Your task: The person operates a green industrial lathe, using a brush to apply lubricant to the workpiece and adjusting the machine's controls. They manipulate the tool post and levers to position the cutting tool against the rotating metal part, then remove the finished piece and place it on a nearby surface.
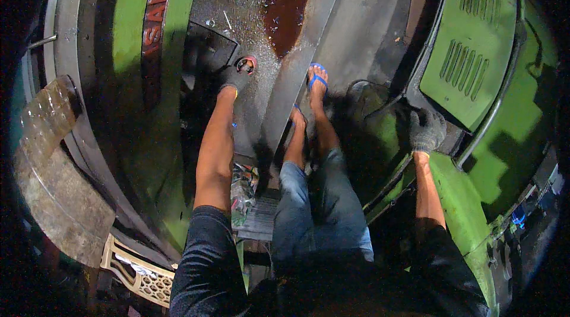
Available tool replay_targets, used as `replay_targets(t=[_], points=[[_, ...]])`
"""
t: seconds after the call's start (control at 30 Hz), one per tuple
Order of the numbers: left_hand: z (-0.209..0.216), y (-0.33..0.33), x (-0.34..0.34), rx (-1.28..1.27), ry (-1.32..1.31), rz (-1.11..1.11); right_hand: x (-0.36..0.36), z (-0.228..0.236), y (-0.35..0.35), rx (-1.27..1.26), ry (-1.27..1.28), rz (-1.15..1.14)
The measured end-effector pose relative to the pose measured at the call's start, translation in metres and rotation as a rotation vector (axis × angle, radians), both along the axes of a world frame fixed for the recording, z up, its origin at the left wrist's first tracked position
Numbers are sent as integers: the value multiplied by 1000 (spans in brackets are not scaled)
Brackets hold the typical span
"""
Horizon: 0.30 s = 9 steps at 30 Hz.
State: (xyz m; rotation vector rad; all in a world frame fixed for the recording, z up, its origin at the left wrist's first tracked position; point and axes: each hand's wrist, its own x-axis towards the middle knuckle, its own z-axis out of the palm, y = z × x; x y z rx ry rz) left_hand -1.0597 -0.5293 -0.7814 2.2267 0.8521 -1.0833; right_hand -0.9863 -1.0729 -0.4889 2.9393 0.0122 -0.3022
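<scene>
My left hand (233,78), in a dark grey knit glove, reaches out low over the wet floor. Its fingers are closed round a small round container (246,65) with a red rim and a dark inside; the contents are too small to make out. On the right, my right hand (428,133) wears a grey knit glove too. Its fingers bend over the dark edge of a green machine (460,175), just below a louvered green panel (472,43). The fingertips are partly lost in shadow.
A tall green machine body (132,26) with a red lettered strip stands at left, beside a worn grey board (65,204) and a beige plastic chair (139,270). A reddish-brown puddle (289,8) lies ahead. My feet in blue flip-flops (317,76) straddle a raised ledge (288,88).
</scene>
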Motion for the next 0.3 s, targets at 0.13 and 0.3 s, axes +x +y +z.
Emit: replay_targets(t=[0.13, 0.3], points=[[14, 25, -24, -11, -255, 41, 7, -7, 3, 23, -30, 31], [198, -20, 45, -162, -285, -98, 4, -2, 29, 67, -113, -30]])
